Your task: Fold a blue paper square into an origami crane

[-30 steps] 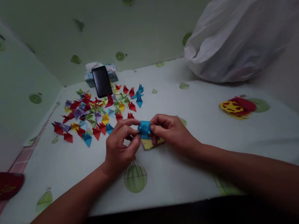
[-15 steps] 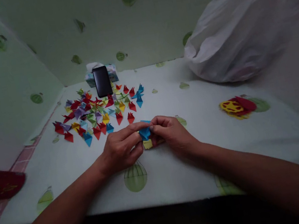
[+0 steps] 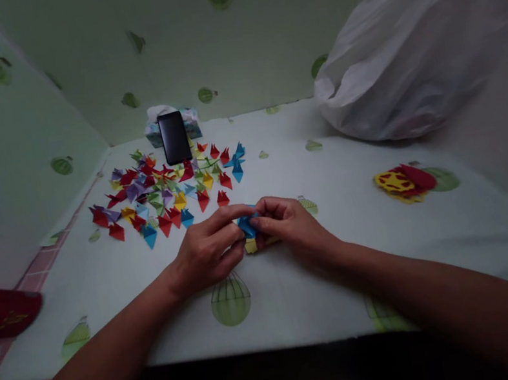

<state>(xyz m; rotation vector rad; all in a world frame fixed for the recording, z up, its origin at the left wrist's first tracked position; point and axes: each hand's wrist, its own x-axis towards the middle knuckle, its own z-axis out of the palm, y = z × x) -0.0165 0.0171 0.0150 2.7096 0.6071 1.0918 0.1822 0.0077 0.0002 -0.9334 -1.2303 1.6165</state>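
Note:
Between my two hands is a small piece of folded blue paper (image 3: 247,226), partly covered by fingers. My left hand (image 3: 209,247) pinches its left side, with the index finger stretched along the top edge. From the right, my right hand (image 3: 293,227) grips the same paper between thumb and bent fingers. Under the blue paper a bit of yellow paper (image 3: 251,245) shows on the table; how much of it lies beneath my hands is hidden. Just beyond my left hand lie many folded paper cranes (image 3: 175,217) in red, blue, yellow, green and purple.
A black phone (image 3: 175,138) leans on a tissue box (image 3: 193,122) behind the cranes. Red and yellow cut-out pieces (image 3: 404,183) lie at the right. A large white plastic bag (image 3: 392,80) stands at the back right, and a red object with yellow writing (image 3: 0,310) is at the left edge.
The blue paper has been turned or folded slightly between my fingers, and my right thumb has shifted a little down and left over it. Everything else stays in place.

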